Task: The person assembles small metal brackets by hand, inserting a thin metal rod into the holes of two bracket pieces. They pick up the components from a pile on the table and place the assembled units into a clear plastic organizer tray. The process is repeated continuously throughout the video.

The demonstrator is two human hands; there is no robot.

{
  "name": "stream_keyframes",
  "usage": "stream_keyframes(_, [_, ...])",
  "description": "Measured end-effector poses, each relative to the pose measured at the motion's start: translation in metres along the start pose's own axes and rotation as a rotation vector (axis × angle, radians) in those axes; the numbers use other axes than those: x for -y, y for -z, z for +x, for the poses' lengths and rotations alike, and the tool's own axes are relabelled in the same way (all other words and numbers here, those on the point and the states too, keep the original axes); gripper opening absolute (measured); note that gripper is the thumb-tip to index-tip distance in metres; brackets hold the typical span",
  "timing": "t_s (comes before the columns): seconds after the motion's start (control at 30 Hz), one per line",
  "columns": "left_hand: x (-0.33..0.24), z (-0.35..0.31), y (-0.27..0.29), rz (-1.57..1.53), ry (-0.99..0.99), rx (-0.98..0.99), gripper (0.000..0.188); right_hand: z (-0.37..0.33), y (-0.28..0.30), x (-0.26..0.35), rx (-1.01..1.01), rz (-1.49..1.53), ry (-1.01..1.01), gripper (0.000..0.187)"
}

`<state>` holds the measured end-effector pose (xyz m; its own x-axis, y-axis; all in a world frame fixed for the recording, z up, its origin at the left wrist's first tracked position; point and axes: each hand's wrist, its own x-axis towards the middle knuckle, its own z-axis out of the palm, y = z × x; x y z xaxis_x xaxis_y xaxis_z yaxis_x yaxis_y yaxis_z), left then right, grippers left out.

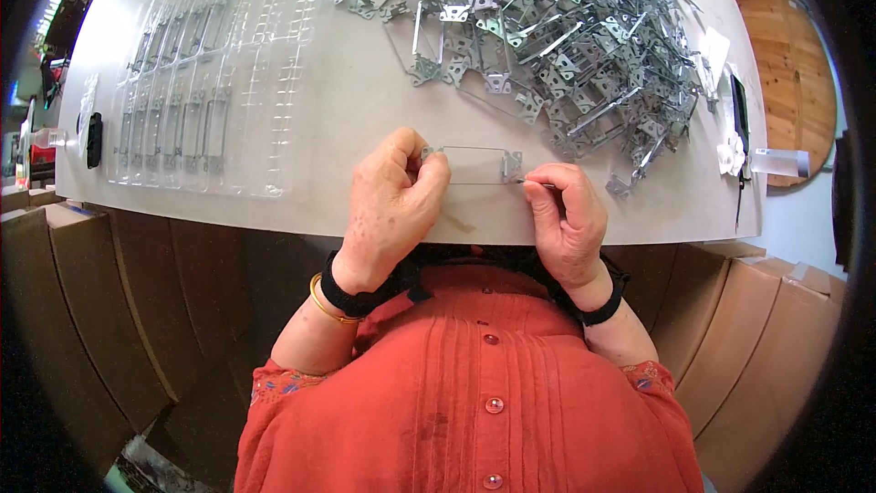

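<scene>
Near the front edge of the table, my left hand [394, 205] is closed on the left end of a thin metal bracket frame [512, 164]. The frame lies level, with two slim parallel bars joining a small punched plate at either end. My left fingers partly cover its left plate. Against the lower corner of the right plate, my right hand [572, 224] pinches thumb and forefinger together. A thin dark tip shows between those fingers, too small to name. Beyond my hands spreads a large tangled pile of similar metal bracket frames [584, 59].
A clear plastic tray [265, 82] at the left holds several bracket frames in two rows. A dark object [95, 140] sits at the table's left edge. At the right edge are a long black object [739, 119] and a clear bottle [780, 162]. Cardboard boxes [744, 338] stand below.
</scene>
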<state>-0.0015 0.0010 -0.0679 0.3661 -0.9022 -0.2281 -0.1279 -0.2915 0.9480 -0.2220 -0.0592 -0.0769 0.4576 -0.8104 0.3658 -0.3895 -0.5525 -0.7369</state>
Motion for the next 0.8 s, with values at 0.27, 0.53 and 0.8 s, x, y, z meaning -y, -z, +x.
stream_keyframes(0.27, [0.002, 0.0006, -0.0004, 0.057, -0.03, -0.018, 0.02, 0.0007, -0.0011, -0.001, -0.001, -0.025, 0.006, 0.012])
stream_keyframes(0.53, [0.0056, 0.0011, -0.0021, -0.034, 0.025, -0.048, 0.02, 0.0025, -0.0026, 0.0004, -0.007, -0.006, 0.028, 0.013])
stream_keyframes(0.8, [-0.001, -0.0001, -0.0033, -0.017, 0.003, -0.059, 0.02, 0.0023, -0.0022, -0.0016, -0.015, -0.043, 0.042, 0.014])
